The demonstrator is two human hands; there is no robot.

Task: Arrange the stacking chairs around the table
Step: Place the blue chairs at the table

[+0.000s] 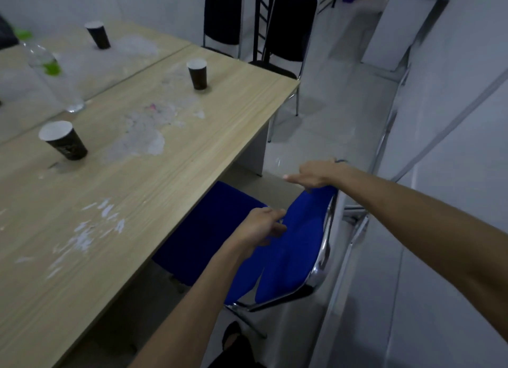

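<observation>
A blue stacking chair (288, 246) with a chrome frame stands at the long wooden table (176, 175), its seat partly tucked under the table's edge. My right hand (316, 175) lies over the top corner of the backrest, thumb hooked under it and fingers stretched left. My left hand (261, 226) is at the backrest's left edge with loosely curled, parted fingers, touching the fabric at most. Two black stacking chairs (292, 29) (222, 12) stand at the table's far end.
Three dark paper cups (64, 140) (197, 74) (98, 34) and a clear plastic bottle (52, 76) stand on the table. A white wall (453, 161) runs close along the right, leaving a narrow aisle behind the blue chair. My foot (233, 337) shows below.
</observation>
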